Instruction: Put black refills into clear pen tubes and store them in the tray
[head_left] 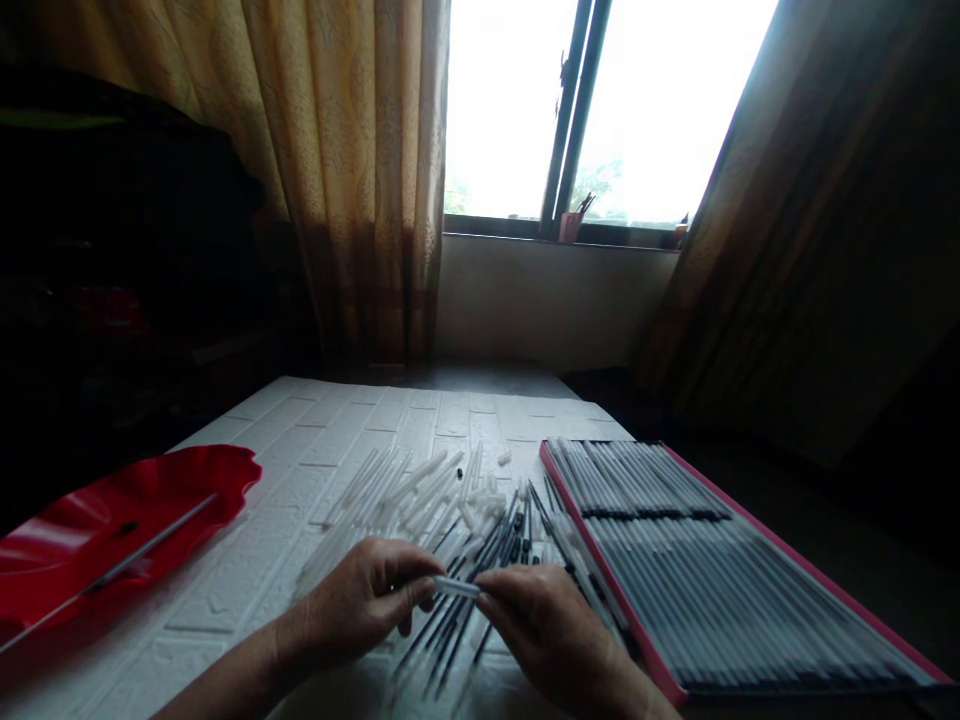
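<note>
Between my two hands is a short, translucent plastic pen tube point(457, 587). My left hand point(365, 597) pinches one end between thumb and fingers. The other end is gripped by the thumb and forefinger of my right hand point(544, 622). Fingertips hide both ends of the tube. Below and beyond the hands lies a loose pile of dark, thin pen refills point(447, 640). Clear pen barrels point(367, 490) are spread just behind my left hand, with short clear caps point(486, 505) heaped beside them.
A pink-edged box point(600, 570) filled with rows of pens point(675, 590) stands at the right. At the left is a red scalloped tray point(180, 480) with a thin rod point(150, 545) across it. All rest on a white brick-patterned tabletop point(300, 450).
</note>
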